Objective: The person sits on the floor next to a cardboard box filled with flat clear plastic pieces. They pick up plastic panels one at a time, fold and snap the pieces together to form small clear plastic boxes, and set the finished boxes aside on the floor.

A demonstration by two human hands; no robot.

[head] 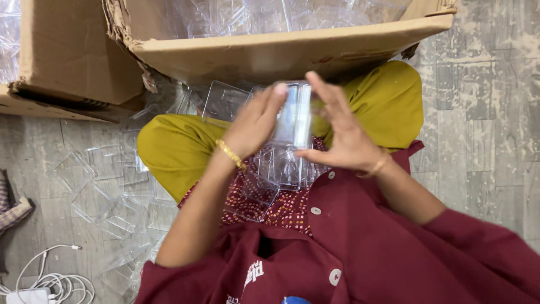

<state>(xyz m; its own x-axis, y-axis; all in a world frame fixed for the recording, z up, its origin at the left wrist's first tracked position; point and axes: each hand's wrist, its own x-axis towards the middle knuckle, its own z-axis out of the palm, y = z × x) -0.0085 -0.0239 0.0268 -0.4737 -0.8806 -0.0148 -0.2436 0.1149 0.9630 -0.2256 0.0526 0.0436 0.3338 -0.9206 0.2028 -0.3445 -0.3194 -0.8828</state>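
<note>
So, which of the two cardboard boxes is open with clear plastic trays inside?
The large cardboard box straight ahead, above both hands; the left box shows only a plain side.

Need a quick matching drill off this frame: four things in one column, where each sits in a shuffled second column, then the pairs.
Things:
1. clear plastic case
2. cardboard box
3. white charger cable
4. loose clear trays

Places:
A. bottom left corner of the floor
B. held between the left hand and the right hand
C. scattered on the floor left of the knee
D. top of the view, open, filled with clear plastic

Pairs: 1-B, 2-D, 3-A, 4-C
</note>
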